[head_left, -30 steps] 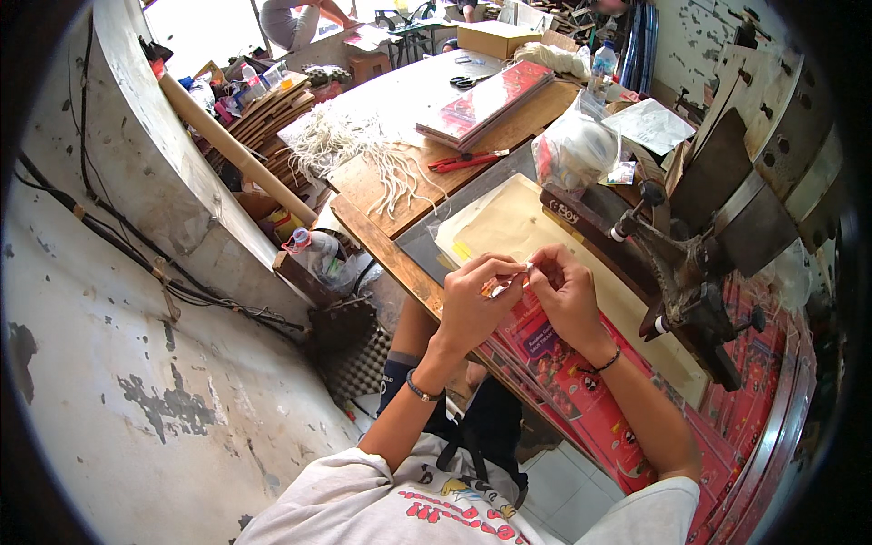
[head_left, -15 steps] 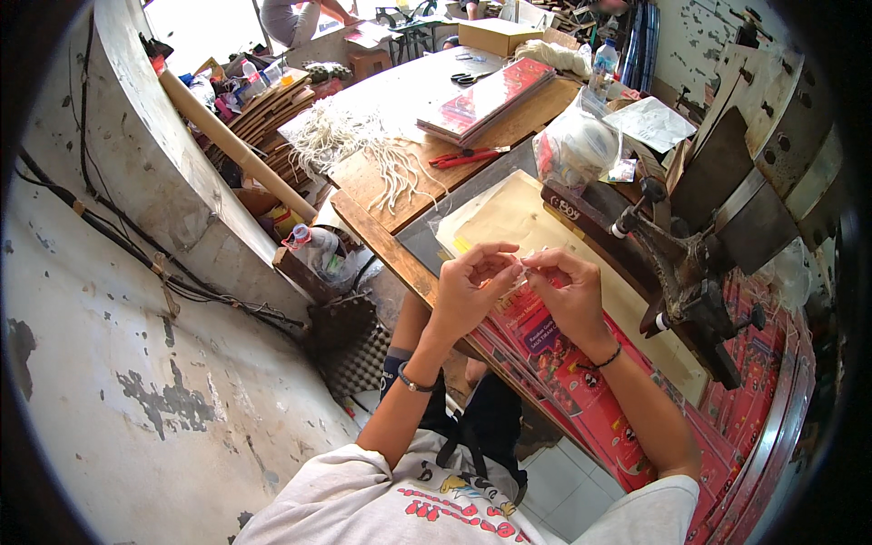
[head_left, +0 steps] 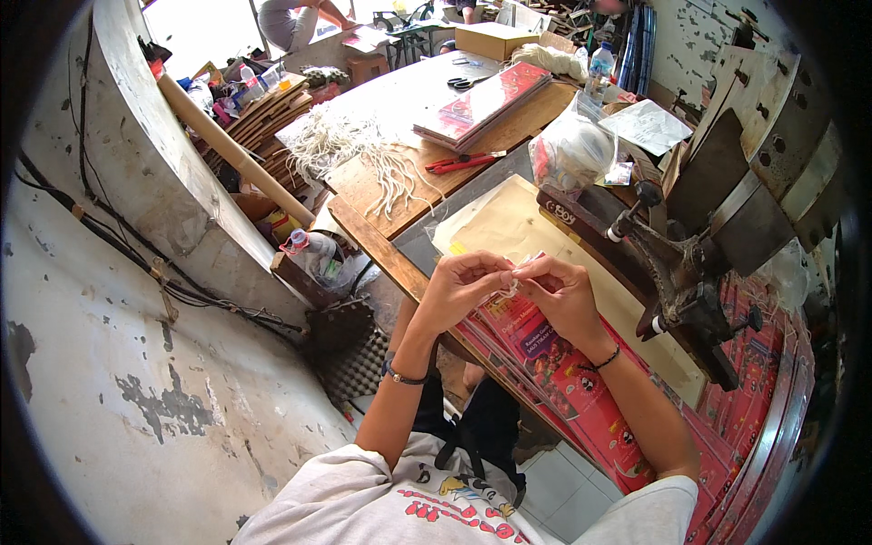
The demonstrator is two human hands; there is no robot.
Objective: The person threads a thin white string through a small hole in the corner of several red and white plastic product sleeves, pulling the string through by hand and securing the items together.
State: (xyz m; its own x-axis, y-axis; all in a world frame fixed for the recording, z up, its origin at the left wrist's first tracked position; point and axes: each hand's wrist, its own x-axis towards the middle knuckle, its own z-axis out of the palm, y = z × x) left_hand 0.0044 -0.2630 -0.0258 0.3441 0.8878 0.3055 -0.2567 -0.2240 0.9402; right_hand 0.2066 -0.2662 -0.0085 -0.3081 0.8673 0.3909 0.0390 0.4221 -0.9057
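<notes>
Over a stack of red printed flat sheets [head_left: 581, 386], my left hand [head_left: 461, 289] and my right hand [head_left: 565, 298] meet, fingertips nearly touching. Both pinch a short looped piece of white cord [head_left: 514, 287], mostly hidden by the fingers. Its loop shows just under the fingertips. Farther off on the wooden board lies a loose bundle of similar white cords [head_left: 341, 150], strands trailing toward me. Right of the bundle sits a red-handled tool [head_left: 463, 163]. Behind it is another stack of red printed pieces [head_left: 486, 104].
A heavy metal clamp-like machine [head_left: 677, 263] stands close on the right, beside cream card sheets [head_left: 509, 213]. A stuffed clear plastic bag [head_left: 574, 150] and a water bottle [head_left: 601, 64] are behind it. Black scissors [head_left: 461, 83] lie far back. A plastered wall [head_left: 182, 363] rises at left.
Both hands have dropped slightly and shifted a little left, drawing closer together at the fingertips. More of the white cord's loop shows below them. The view has shifted slightly.
</notes>
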